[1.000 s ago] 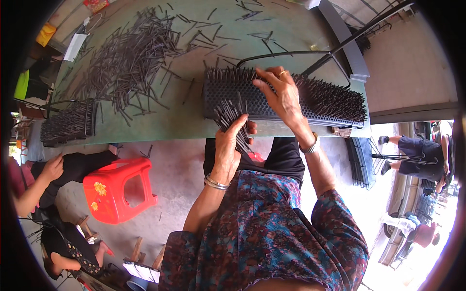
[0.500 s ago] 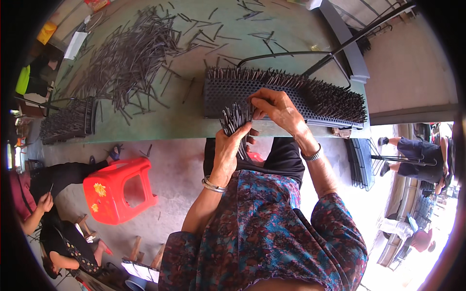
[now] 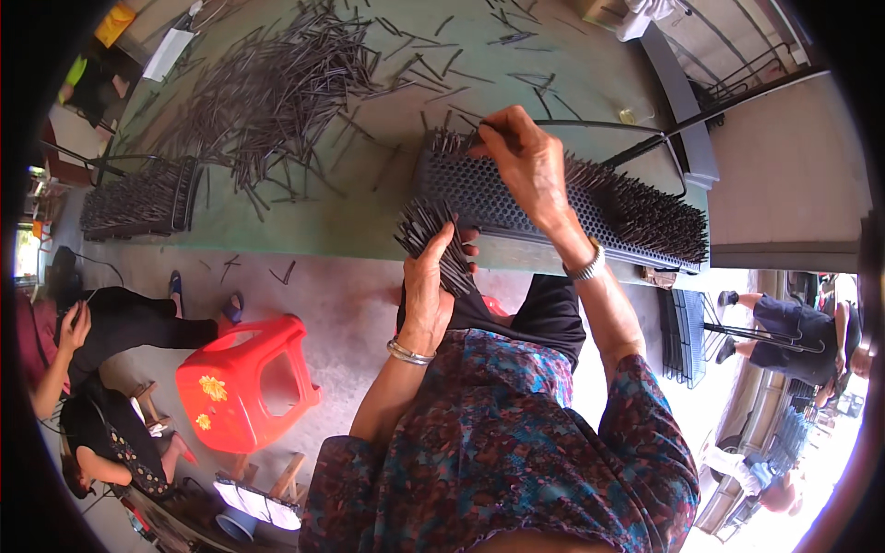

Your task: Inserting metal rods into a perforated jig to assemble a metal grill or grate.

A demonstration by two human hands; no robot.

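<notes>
My left hand [image 3: 427, 295] is closed round a bundle of thin dark sticks [image 3: 430, 235], held upright and fanned at the top, just off the table's near edge. Over the left part of a black perforated rack [image 3: 544, 205], my right hand [image 3: 530, 166] pinches with thumb and forefinger; whatever lies between the fingertips is too small and hidden to make out. Sticks stand upright in the rack's holes along its far side and crowd its right end [image 3: 668, 221], while the near middle holes show bare. A long wire handle rises behind the rack.
Loose sticks lie in a big pile [image 3: 295, 101] on the green table [image 3: 369, 212]. Another filled rack [image 3: 138, 198] stands at the left. A red plastic stool [image 3: 244, 387] is on the floor, with people seated beyond it. At right, empty racks [image 3: 684, 336] lean near a standing person.
My right hand has moved from the bundle up and away to the rack's far left part. The left hand with its bundle has tilted and shifted slightly left and lower; the whole view has shifted.
</notes>
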